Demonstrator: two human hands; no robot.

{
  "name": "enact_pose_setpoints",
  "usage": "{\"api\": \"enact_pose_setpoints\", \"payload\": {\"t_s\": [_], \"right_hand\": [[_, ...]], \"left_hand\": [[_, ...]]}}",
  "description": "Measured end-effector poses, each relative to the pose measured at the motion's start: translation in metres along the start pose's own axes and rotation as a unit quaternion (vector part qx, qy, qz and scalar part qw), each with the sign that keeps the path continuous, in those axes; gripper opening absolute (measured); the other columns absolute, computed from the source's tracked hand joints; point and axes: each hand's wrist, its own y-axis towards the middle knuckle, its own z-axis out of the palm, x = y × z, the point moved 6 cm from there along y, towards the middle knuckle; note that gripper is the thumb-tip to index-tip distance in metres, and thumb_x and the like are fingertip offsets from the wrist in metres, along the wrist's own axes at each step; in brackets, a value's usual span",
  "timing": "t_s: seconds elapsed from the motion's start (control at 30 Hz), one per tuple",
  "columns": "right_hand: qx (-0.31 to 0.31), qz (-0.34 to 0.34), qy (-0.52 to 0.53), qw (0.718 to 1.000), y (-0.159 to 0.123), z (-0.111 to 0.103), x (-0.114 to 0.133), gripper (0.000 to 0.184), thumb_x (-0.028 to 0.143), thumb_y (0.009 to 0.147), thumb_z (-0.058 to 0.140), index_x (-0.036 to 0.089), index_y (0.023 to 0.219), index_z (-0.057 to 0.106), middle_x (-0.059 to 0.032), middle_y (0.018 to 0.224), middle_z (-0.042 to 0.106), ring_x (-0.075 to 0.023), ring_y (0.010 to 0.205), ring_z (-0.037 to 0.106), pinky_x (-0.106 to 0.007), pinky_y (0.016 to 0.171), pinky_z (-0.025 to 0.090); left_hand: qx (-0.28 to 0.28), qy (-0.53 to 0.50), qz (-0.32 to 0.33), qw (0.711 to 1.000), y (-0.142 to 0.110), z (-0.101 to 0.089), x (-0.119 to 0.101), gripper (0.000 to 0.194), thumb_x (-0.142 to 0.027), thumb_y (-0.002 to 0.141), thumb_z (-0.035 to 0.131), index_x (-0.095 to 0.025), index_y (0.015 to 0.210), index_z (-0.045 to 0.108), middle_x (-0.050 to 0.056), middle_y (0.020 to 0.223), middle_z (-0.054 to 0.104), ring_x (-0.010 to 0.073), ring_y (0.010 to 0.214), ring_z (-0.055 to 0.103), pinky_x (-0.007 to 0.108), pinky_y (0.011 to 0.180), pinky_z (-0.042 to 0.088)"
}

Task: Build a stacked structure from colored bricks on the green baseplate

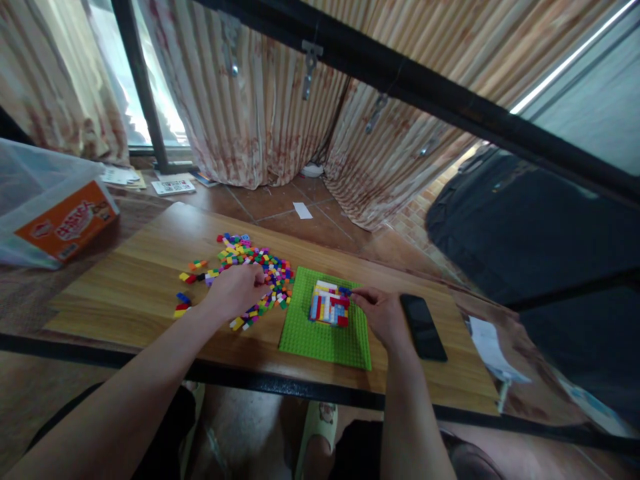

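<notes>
My left hand is over the pile of loose toy bricks, its fingers curled together and pointing down into it. Whatever they pinch, if anything, is too small to make out. On the green baseplate stands a flat block of stacked bricks in red, white, light blue and yellow. My right hand reaches in from the right, thumb and fingers pinched on a dark blue brick at the block's upper right corner. Whether that brick is seated or just resting there I cannot tell.
A black phone lies on the wooden table right of my right hand. Small brick clusters sit left of the pile. A clear plastic bin stands beyond the left end. A dark metal bar crosses above.
</notes>
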Motion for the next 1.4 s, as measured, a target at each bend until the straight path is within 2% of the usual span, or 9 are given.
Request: {"api": "enact_pose_setpoints", "payload": {"t_s": [0.3, 0.47, 0.67, 0.8, 0.93, 1.03, 1.2, 1.4], "right_hand": [[0.009, 0.022, 0.015, 1.0, 0.009, 0.01, -0.01, 0.021, 0.035, 0.069, 0.067, 0.019, 0.079, 0.076, -0.0033, 0.074, 0.074, -0.0187, 0.07, 0.065, -0.031, 0.068, 0.049], [0.008, 0.047, 0.058, 0.997, 0.013, 0.014, -0.016, 0.021, 0.035, 0.063, 0.07, 0.018, 0.073, 0.075, -0.0024, 0.067, 0.072, -0.016, 0.063, 0.062, -0.029, 0.062, 0.046], [-0.031, 0.093, 0.123, 0.988, 0.015, 0.016, -0.02, 0.023, 0.033, 0.053, 0.075, 0.015, 0.068, 0.071, -0.0005, 0.059, 0.066, -0.0126, 0.055, 0.056, -0.025, 0.053, 0.04], [-0.045, 0.11, 0.176, 0.977, 0.015, 0.018, -0.019, 0.029, 0.03, 0.047, 0.078, 0.015, 0.07, 0.07, 0.0012, 0.059, 0.065, -0.0109, 0.054, 0.054, -0.023, 0.05, 0.039], [-0.041, 0.136, 0.204, 0.969, 0.013, 0.019, -0.02, 0.033, 0.026, 0.046, 0.079, 0.014, 0.076, 0.071, 0.0017, 0.058, 0.065, -0.0092, 0.051, 0.053, -0.021, 0.047, 0.038], [-0.026, 0.172, 0.224, 0.959, 0.011, 0.021, -0.023, 0.032, 0.023, 0.047, 0.08, 0.013, 0.077, 0.071, 0.0008, 0.059, 0.067, -0.0095, 0.049, 0.055, -0.02, 0.045, 0.04], [-0.003, 0.242, 0.28, 0.929, 0.008, 0.027, -0.029, 0.024, 0.013, 0.049, 0.079, 0.014, 0.072, 0.07, -0.0017, 0.061, 0.07, -0.0125, 0.052, 0.062, -0.024, 0.051, 0.052], [-0.01, 0.251, 0.289, 0.924, 0.008, 0.031, -0.031, 0.019, 0.011, 0.053, 0.077, 0.015, 0.07, 0.069, -0.0007, 0.058, 0.069, -0.0115, 0.048, 0.061, -0.022, 0.048, 0.053]], "left_hand": [[-0.007, 0.001, 0.023, 1.0, 0.003, 0.002, -0.001, 0.024, -0.04, 0.08, 0.055, -0.021, 0.068, 0.062, 0.003, 0.066, 0.067, 0.0189, 0.061, 0.059, 0.026, 0.055, 0.031], [-0.004, -0.009, 0.023, 1.0, 0.004, 0.004, 0.001, 0.021, -0.039, 0.08, 0.054, -0.021, 0.073, 0.065, 0.004, 0.067, 0.068, 0.0203, 0.062, 0.061, 0.027, 0.056, 0.032], [0.006, -0.018, 0.022, 1.0, 0.003, 0.005, 0.002, 0.021, -0.037, 0.08, 0.053, -0.021, 0.077, 0.066, 0.004, 0.071, 0.069, 0.0201, 0.066, 0.062, 0.027, 0.058, 0.034], [0.006, -0.021, 0.026, 0.999, 0.002, 0.003, 0.001, 0.022, -0.037, 0.081, 0.053, -0.02, 0.078, 0.067, 0.005, 0.074, 0.07, 0.0205, 0.067, 0.062, 0.027, 0.059, 0.035], [0.011, -0.007, 0.017, 1.0, 0.002, 0.003, 0.001, 0.022, -0.036, 0.081, 0.053, -0.02, 0.081, 0.067, 0.005, 0.074, 0.07, 0.0206, 0.068, 0.063, 0.027, 0.058, 0.035], [0.016, 0.0, 0.018, 1.0, 0.002, 0.005, 0.002, 0.023, -0.037, 0.082, 0.052, -0.02, 0.082, 0.067, 0.005, 0.075, 0.071, 0.02, 0.068, 0.063, 0.026, 0.058, 0.035], [0.023, 0.011, 0.016, 1.0, 0.002, 0.005, 0.003, 0.025, -0.039, 0.083, 0.051, -0.02, 0.085, 0.067, 0.004, 0.077, 0.071, 0.0188, 0.07, 0.063, 0.025, 0.058, 0.036], [0.022, 0.029, 0.014, 0.999, 0.001, 0.001, 0.001, 0.024, -0.037, 0.084, 0.051, -0.019, 0.084, 0.067, 0.004, 0.078, 0.072, 0.019, 0.07, 0.063, 0.026, 0.058, 0.036]]}}
